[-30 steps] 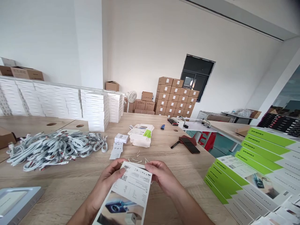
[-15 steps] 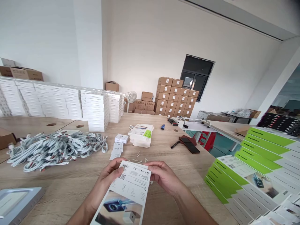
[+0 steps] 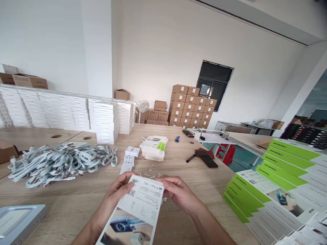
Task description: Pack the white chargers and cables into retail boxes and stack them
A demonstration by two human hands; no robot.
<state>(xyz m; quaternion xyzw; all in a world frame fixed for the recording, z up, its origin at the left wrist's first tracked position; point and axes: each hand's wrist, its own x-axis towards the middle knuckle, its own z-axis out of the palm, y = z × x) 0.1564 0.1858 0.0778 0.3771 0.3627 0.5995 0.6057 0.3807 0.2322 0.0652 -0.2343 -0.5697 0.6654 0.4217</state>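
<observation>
A white printed box (image 3: 139,211) with a photo of a phone and charger, a barcode and a QR code is held tilted above the table, its near end cut off by the frame. My left hand (image 3: 116,192) grips its far left corner, thumb on the printed face. At the far right corner, my right hand (image 3: 177,192) pinches the edge with thumb and fingers. Beyond the hands lie a stack of flat white cartons with a green patch (image 3: 153,149), a pile of small leaflets (image 3: 132,151) and loose printed slips (image 3: 127,165).
Coiled white cables (image 3: 63,161) are heaped at left, with a grey-blue tray (image 3: 35,217) nearer. Green-and-white boxes (image 3: 265,197) are stacked at right. A phone (image 3: 207,159), a black marker (image 3: 191,157) and a blue object (image 3: 177,139) lie on the table (image 3: 168,170). White boxes (image 3: 104,119) stand behind.
The box has shifted slightly to the left and toward me, its face tilting a little. Both hands keep their grip at its far corners.
</observation>
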